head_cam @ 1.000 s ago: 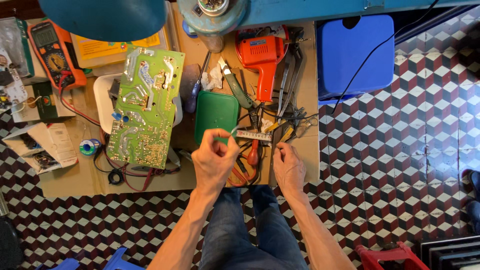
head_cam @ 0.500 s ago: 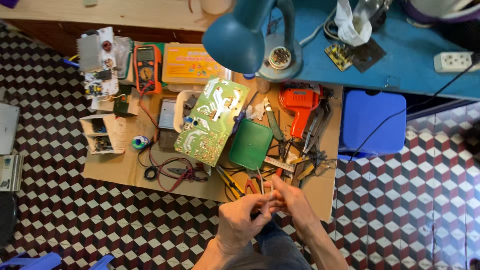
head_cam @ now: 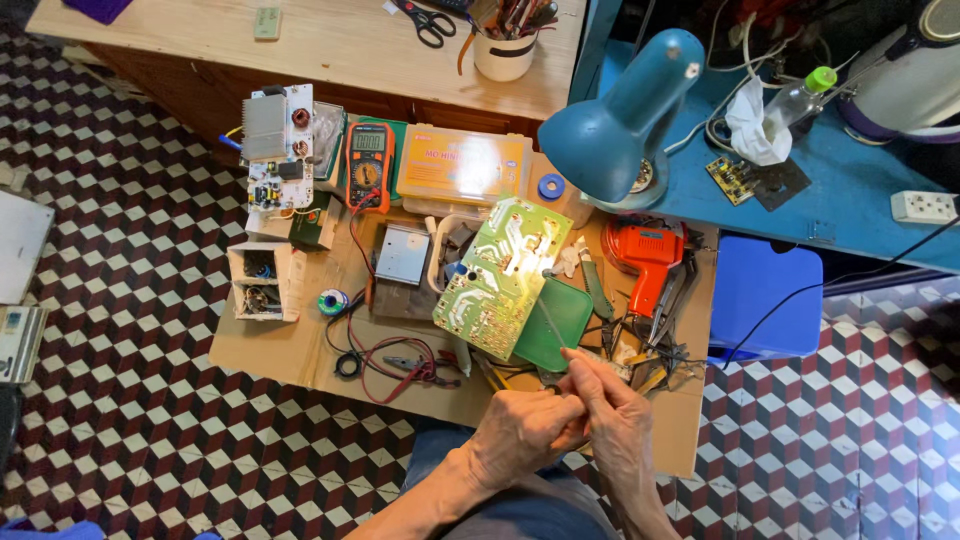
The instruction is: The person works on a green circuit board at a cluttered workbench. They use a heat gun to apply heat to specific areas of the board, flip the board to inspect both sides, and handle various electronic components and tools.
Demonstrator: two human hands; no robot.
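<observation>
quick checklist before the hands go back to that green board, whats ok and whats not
1. Hands free to reach: not ok. The left hand and right hand are pressed together over the near table edge; whether the fingers pinch something small, cannot tell.
2. Green circuit board within reach: ok, it lies tilted just beyond the hands, resting partly on a green lid.
3. Board face clear: ok, nothing lies on it.
4. Lamp aimed at the work: cannot tell.
5. Orange solder gun out of the way: ok, it lies right of the board.
6. Loose red leads: not ok, coiled beside the board.
</observation>
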